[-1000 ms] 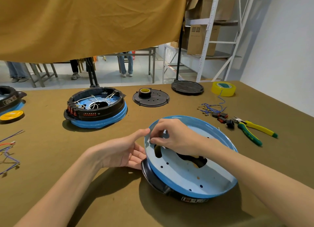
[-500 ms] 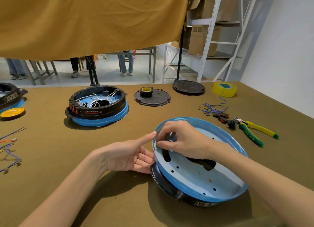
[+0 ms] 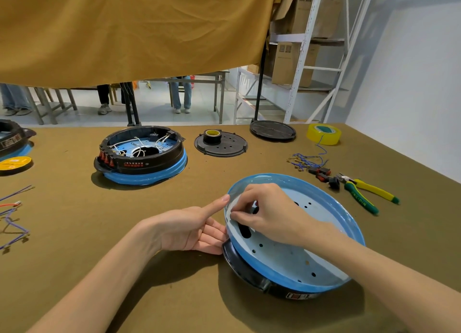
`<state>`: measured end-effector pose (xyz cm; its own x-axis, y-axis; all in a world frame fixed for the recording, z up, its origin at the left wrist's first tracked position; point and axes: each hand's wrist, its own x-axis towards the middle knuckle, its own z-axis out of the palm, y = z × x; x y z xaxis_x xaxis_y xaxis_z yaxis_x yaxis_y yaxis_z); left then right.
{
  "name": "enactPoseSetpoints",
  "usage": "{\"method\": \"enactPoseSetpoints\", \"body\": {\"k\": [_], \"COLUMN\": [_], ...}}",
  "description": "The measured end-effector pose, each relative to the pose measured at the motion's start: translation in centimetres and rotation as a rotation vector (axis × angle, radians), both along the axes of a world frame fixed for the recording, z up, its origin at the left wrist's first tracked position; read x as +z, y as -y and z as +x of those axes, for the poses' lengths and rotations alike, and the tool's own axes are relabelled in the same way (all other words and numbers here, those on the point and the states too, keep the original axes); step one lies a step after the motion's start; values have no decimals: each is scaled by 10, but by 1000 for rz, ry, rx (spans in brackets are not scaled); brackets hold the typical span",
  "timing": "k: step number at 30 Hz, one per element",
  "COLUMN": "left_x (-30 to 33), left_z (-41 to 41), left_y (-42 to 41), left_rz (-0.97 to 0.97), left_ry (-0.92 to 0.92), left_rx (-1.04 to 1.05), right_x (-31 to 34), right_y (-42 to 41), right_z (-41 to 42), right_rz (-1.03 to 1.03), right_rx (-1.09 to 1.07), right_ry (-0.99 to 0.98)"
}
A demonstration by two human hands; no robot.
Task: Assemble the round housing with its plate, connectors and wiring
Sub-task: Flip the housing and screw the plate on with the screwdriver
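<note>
A round housing (image 3: 252,275) with a black base lies tilted near the table's front, and a light blue plate (image 3: 311,252) with holes sits in it. My left hand (image 3: 192,229) rests with straight fingers against the housing's left side, thumb on the blue rim. My right hand (image 3: 267,214) reaches into the plate with curled fingers pinching at its left inner edge; what they pinch is hidden. Loose blue wires (image 3: 305,159) and black-and-red connectors (image 3: 324,174) lie to the right.
A wired black and blue housing (image 3: 142,158) stands at mid-left. Behind are a black disc with a tape roll (image 3: 220,144), a black lid (image 3: 273,130) and yellow tape (image 3: 323,133). Green-yellow pliers (image 3: 364,193) lie right. More wires (image 3: 12,215) and another housing (image 3: 11,140) are at far left.
The tilted housing and both hands sit slightly further right in view. My right fingers have shifted a little lower along the plate's left inner edge. My left hand keeps its hold.
</note>
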<state>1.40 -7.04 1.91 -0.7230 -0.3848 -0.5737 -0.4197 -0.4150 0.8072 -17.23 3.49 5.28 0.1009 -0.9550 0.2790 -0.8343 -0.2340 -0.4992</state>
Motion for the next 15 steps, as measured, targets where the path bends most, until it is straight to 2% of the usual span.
{"method": "enactPoseSetpoints", "body": {"k": [6, 10, 15], "left_x": [-1, -3, -4], "left_z": [0, -1, -1], "left_y": [0, 2, 2], "left_rz": [-2, -6, -10], "left_ry": [-6, 3, -3], "left_rx": [2, 4, -5], "right_x": [4, 5, 3], "right_y": [0, 0, 2], "right_z": [2, -4, -4], "right_rz": [22, 45, 45], "right_rx": [-4, 17, 25], "right_ry": [-38, 27, 10]}}
